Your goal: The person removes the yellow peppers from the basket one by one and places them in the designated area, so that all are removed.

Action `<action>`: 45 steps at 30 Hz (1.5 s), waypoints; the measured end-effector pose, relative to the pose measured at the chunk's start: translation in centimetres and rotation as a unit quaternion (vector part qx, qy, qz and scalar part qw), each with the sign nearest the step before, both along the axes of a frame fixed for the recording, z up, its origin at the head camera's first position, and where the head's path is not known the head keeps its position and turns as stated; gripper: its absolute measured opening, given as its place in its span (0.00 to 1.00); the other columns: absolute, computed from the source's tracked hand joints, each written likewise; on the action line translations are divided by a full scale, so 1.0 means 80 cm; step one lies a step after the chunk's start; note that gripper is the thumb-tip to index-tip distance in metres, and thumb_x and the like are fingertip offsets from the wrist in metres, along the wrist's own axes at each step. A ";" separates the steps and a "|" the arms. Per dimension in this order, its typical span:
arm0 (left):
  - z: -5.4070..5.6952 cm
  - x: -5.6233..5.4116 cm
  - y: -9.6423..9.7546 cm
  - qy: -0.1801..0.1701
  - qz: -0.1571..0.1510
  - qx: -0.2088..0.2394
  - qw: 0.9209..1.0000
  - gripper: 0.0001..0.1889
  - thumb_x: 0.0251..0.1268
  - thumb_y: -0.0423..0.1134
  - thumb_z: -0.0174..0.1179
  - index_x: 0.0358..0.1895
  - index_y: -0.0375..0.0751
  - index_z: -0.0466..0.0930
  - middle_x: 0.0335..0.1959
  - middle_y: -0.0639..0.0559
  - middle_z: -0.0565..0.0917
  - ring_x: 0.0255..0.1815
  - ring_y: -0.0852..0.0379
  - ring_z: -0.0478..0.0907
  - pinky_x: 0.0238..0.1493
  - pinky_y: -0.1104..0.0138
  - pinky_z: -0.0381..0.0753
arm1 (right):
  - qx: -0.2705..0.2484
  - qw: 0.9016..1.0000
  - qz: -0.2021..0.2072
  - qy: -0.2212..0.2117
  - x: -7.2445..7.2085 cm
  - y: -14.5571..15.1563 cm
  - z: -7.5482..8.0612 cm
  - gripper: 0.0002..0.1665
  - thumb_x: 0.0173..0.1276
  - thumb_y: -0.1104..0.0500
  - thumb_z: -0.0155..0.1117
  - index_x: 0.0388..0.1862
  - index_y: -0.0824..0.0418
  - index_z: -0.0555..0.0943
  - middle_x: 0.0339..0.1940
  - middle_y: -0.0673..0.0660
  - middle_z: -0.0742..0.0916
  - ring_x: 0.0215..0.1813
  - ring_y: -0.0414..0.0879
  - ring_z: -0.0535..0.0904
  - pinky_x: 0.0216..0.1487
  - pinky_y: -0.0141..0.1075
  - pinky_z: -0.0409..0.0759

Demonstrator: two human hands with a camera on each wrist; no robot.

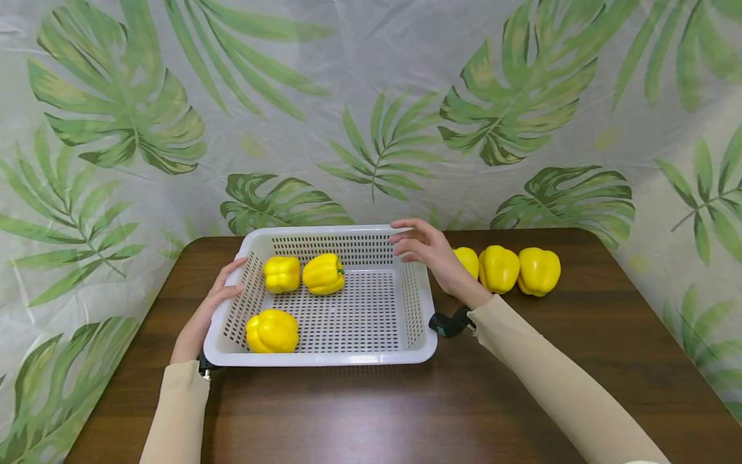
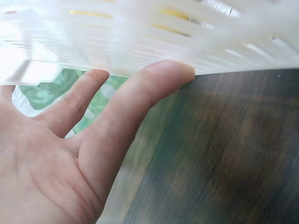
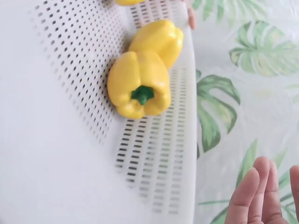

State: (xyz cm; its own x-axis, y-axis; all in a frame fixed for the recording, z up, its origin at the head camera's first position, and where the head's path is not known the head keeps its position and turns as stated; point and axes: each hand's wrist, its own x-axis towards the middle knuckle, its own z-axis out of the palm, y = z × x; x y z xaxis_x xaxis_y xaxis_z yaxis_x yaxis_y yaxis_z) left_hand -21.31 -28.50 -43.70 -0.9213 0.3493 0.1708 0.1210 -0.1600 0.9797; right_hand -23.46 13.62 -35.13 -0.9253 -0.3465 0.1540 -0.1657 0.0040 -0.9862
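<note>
Cropped sleeves (image 1: 176,409) — left hand (image 1: 203,314) unclenched against basket (image 1: 324,359), right hand (image 1: 436,258) loose — partly hiding one pepper (image 1: 469,260).

No readable text, no legible labels, brands, numbers or signs, in any view

Yellow peppers (image 1: 272,331), one with a green stem (image 3: 142,94), contrast with a white basket (image 1: 324,359) patterned in rows of slots. Dark brown wood grain streaks the table (image 1: 371,419), while green leaf prints (image 1: 513,90) and faint yellow spots (image 1: 252,145) mark a light grey backdrop (image 1: 371,38). Sleeves (image 1: 556,380) are beige, wristbands (image 1: 449,324) black.
</note>
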 end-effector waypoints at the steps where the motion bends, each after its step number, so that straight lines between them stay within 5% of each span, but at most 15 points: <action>1: 0.000 0.000 0.000 0.000 -0.001 -0.001 1.000 0.28 0.71 0.28 0.35 0.69 0.61 0.60 0.66 0.42 0.51 0.55 0.58 0.72 0.47 0.64 0.78 | -0.001 1.000 0.000 -0.003 -0.001 -0.004 0.001 0.21 0.72 0.64 0.53 0.63 0.66 0.70 0.53 0.71 0.78 0.51 0.69 0.73 0.50 0.46 0.77; 9: 0.001 0.000 0.000 0.003 -0.003 -0.001 1.000 0.29 0.71 0.28 0.35 0.69 0.61 0.60 0.66 0.43 0.52 0.55 0.59 0.72 0.47 0.64 0.78 | 0.014 1.000 0.003 -0.021 -0.003 -0.034 0.005 0.21 0.71 0.64 0.54 0.62 0.64 0.71 0.53 0.71 0.78 0.46 0.59 0.78 0.52 0.51 0.75; 15: -0.001 0.000 0.000 0.003 0.002 -0.007 1.000 0.29 0.71 0.28 0.35 0.68 0.62 0.61 0.65 0.44 0.53 0.54 0.59 0.72 0.47 0.65 0.78 | 0.027 0.998 0.012 -0.047 -0.006 -0.052 -0.003 0.20 0.70 0.66 0.51 0.61 0.64 0.71 0.52 0.68 0.79 0.50 0.67 0.75 0.51 0.50 0.76; 21: -0.002 -0.002 0.000 0.011 0.002 0.004 1.000 0.29 0.69 0.27 0.36 0.67 0.61 0.63 0.64 0.42 0.53 0.54 0.59 0.73 0.46 0.65 0.78 | 0.053 0.996 0.022 -0.065 -0.010 -0.068 -0.012 0.22 0.72 0.65 0.48 0.63 0.63 0.69 0.55 0.68 0.78 0.46 0.58 0.78 0.53 0.53 0.75; 32: -0.004 -0.003 -0.001 0.012 0.002 0.008 1.000 0.29 0.70 0.27 0.36 0.67 0.62 0.63 0.64 0.44 0.54 0.54 0.59 0.72 0.46 0.65 0.78 | 0.111 0.988 0.055 -0.087 -0.013 -0.090 -0.029 0.22 0.75 0.61 0.50 0.66 0.60 0.68 0.49 0.63 0.80 0.52 0.65 0.77 0.53 0.54 0.75; 45: -0.003 -0.002 0.001 0.010 0.001 0.010 1.000 0.29 0.70 0.27 0.36 0.67 0.61 0.63 0.64 0.44 0.54 0.54 0.59 0.72 0.46 0.65 0.78 | 0.181 0.971 0.082 -0.136 -0.012 -0.115 -0.039 0.28 0.72 0.65 0.50 0.70 0.54 0.65 0.62 0.69 0.73 0.51 0.62 0.78 0.49 0.51 0.78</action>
State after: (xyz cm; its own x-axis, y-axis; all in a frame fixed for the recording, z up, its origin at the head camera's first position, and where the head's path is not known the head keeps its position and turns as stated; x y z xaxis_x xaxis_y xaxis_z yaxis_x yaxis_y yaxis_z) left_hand -21.48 -28.44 -43.92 -0.9186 0.3430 0.1964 0.1409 -0.1800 0.9735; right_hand -24.41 4.46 -38.28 -0.8427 -0.4782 -0.2473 0.0731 0.3535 -0.9326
